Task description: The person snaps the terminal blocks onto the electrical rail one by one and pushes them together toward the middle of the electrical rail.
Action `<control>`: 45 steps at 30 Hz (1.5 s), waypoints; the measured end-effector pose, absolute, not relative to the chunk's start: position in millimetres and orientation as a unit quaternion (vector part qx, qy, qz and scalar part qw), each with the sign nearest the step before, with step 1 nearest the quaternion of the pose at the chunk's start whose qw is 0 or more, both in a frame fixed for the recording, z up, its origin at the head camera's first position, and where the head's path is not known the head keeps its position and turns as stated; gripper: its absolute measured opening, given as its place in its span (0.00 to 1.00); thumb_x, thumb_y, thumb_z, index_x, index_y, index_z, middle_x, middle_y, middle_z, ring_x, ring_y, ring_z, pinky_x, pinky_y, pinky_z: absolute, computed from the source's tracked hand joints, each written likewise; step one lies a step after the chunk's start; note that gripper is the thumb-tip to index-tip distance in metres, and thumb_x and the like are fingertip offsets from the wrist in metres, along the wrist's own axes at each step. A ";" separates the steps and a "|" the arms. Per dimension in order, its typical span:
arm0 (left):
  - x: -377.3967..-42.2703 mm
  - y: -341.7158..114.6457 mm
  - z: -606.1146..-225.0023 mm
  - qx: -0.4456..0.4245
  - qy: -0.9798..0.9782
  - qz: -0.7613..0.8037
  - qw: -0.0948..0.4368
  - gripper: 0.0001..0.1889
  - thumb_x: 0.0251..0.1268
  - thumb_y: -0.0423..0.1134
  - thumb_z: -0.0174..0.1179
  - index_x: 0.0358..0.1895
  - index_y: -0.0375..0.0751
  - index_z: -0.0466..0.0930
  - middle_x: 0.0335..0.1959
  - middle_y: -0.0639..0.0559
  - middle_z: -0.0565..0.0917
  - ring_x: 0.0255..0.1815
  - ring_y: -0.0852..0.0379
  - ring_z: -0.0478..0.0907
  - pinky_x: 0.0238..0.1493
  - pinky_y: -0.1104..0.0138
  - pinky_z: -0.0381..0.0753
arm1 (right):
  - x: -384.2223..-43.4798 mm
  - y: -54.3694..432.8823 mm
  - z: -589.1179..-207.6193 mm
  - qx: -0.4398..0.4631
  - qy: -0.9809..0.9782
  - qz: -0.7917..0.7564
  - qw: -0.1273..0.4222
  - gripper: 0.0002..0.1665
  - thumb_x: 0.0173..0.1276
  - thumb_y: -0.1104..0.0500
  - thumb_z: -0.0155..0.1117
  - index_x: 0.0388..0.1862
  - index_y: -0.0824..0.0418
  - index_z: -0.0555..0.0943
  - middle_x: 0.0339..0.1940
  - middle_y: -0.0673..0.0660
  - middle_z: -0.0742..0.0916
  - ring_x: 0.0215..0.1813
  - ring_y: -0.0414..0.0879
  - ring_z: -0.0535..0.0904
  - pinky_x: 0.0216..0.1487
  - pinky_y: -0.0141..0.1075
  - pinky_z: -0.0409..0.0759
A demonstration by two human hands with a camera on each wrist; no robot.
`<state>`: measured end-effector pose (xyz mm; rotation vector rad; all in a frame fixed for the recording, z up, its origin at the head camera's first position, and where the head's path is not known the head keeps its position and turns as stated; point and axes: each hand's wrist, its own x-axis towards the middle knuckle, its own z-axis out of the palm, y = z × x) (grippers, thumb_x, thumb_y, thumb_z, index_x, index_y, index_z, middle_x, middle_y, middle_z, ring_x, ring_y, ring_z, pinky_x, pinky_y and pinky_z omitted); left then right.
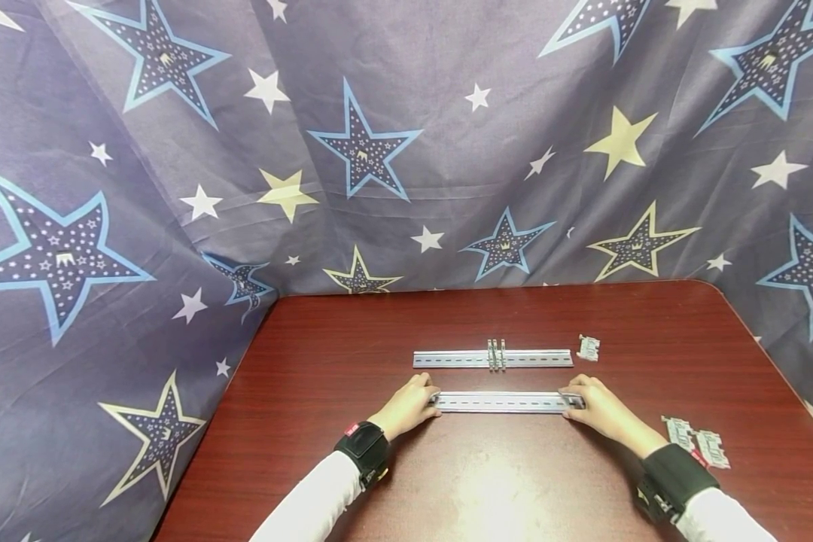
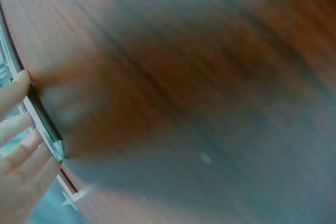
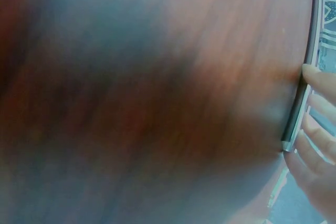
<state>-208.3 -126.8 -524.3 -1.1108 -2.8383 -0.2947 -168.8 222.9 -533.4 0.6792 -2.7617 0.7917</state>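
Observation:
A slotted metal DIN rail [image 1: 501, 402] lies crosswise near the middle of the table. Its left end is between the thumb and fingers of my left hand [image 1: 406, 406]; my right hand [image 1: 598, 405] grips the right end the same way. In the left wrist view, the left hand [image 2: 23, 166] has its thumb on the near edge of the rail [image 2: 44, 121] and its fingers along the far side. The right wrist view shows the right hand [image 3: 317, 156] pinching the rail [image 3: 297, 111] likewise. Beyond it lies a second DIN rail [image 1: 450, 360], parallel, carrying three narrow terminal blocks [image 1: 497, 355].
A loose pale terminal block [image 1: 589, 348] lies right of the far rail. Two more loose blocks [image 1: 713, 449] lie beside the right wrist, partly near its black strap [image 1: 679, 476]. The reddish-brown table [image 1: 325, 331] ends at a star-patterned curtain [image 1: 440, 173].

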 end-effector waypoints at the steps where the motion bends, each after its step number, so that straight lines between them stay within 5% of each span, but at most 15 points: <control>1: -208.3 -126.8 -524.3 -0.363 -0.926 -0.097 0.040 0.13 0.44 0.42 0.66 0.32 0.39 0.80 0.28 0.53 0.68 0.31 0.58 0.67 0.33 0.68 0.69 | -168.8 223.0 -533.7 0.230 -0.931 0.268 0.094 0.17 0.42 0.66 0.69 0.34 0.71 0.81 0.31 0.55 0.77 0.37 0.53 0.73 0.40 0.46 0.71; 11: -207.8 -126.3 -523.1 -0.352 -0.928 -0.114 0.035 0.13 0.43 0.42 0.67 0.33 0.40 0.81 0.27 0.54 0.67 0.30 0.57 0.67 0.31 0.68 0.68 | -171.3 223.1 -530.5 0.235 -0.929 0.272 0.087 0.17 0.41 0.65 0.70 0.33 0.70 0.81 0.29 0.55 0.79 0.35 0.52 0.74 0.40 0.45 0.71; 27: -206.1 -125.1 -522.0 -0.344 -0.932 -0.111 0.027 0.13 0.44 0.42 0.66 0.33 0.40 0.81 0.27 0.54 0.67 0.30 0.57 0.67 0.31 0.68 0.67 | -213.3 242.0 -503.6 0.144 -0.926 0.347 0.042 0.09 0.52 0.64 0.62 0.31 0.69 0.81 0.25 0.57 0.83 0.27 0.45 0.78 0.32 0.39 0.73; 38: -206.4 -127.3 -523.4 -0.355 -0.928 -0.106 0.036 0.14 0.44 0.43 0.66 0.34 0.40 0.81 0.27 0.54 0.66 0.30 0.57 0.66 0.32 0.69 0.68 | -229.4 262.1 -502.4 0.006 -0.937 0.333 0.108 0.11 0.53 0.64 0.57 0.28 0.73 0.78 0.21 0.63 0.82 0.25 0.52 0.76 0.31 0.43 0.70; 45: -205.9 -127.2 -524.6 -0.357 -0.926 -0.112 0.042 0.14 0.44 0.43 0.66 0.35 0.39 0.81 0.27 0.54 0.66 0.30 0.57 0.66 0.32 0.69 0.67 | -231.1 265.2 -505.6 -0.047 -0.937 0.333 0.095 0.16 0.55 0.60 0.57 0.31 0.77 0.76 0.26 0.69 0.81 0.30 0.60 0.76 0.34 0.48 0.70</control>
